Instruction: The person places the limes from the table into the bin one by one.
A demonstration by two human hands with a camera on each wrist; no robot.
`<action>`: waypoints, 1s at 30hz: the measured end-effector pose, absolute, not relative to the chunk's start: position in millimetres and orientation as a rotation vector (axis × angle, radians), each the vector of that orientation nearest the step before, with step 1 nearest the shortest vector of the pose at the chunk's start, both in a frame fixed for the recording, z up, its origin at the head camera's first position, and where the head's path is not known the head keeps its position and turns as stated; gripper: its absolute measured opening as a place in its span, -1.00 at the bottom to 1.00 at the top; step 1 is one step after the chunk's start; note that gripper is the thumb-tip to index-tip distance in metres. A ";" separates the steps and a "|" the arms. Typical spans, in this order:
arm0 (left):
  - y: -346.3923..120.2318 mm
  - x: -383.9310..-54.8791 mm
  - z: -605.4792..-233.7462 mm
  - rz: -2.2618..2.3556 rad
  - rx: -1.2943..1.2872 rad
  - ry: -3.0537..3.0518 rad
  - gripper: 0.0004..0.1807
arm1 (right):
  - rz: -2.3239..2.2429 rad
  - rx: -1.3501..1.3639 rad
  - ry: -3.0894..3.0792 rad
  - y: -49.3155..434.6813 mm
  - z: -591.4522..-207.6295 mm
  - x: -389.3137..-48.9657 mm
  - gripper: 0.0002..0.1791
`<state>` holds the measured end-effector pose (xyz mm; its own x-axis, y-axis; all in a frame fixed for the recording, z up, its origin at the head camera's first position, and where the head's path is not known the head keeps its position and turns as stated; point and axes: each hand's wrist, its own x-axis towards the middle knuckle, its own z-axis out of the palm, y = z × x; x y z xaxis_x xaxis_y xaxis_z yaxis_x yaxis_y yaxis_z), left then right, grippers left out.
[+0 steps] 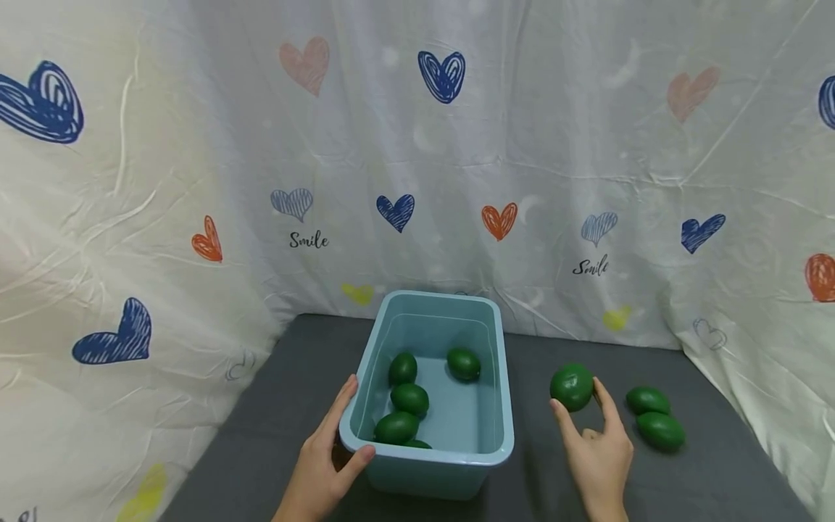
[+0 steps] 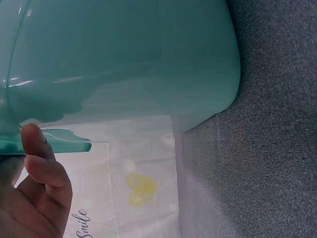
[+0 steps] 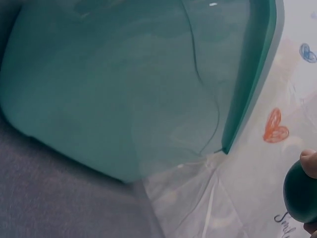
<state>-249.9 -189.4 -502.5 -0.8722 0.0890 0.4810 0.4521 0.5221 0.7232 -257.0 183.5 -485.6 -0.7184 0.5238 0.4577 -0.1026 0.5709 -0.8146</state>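
My left hand [image 1: 321, 458] grips the rim of a light blue plastic bin [image 1: 450, 458] at its near left corner. Its thumb lies on the front rim and its fingers run along the left side; the left wrist view shows those fingers [image 2: 48, 171] curled by the rim. Several glossy dark green, lime-like fruits [image 1: 396, 428] lie inside, most along the left wall, with one fruit [image 1: 464, 364] farther back on the right. To the right of the bin, my right hand [image 1: 599, 457] pinches another green fruit [image 1: 571, 387] between thumb and fingers, held up off the table.
Two more green fruits, a far one [image 1: 647, 400] and a near one [image 1: 661, 431], lie touching on the dark grey tabletop [image 1: 274, 428], right of my right hand. A white curtain [image 1: 404, 145] printed with hearts hangs behind the table and along its sides.
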 end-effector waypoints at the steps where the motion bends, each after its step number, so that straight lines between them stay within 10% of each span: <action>1: -189.4 -250.3 -502.9 -1.293 -0.443 -2.387 -0.03 | 1.149 -0.328 -2.097 182.6 -485.2 -257.7 -0.15; 30: -189.4 -251.1 -504.4 -1.319 -0.410 -2.395 -0.03 | 1.242 -0.198 -2.097 137.9 -475.5 -263.4 -0.16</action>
<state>-251.1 -189.4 -504.4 -0.8872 0.0721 0.4558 0.4237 0.5185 0.7427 -263.4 137.9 -475.5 -0.7558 0.4485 0.4772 -0.2030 0.5324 -0.8218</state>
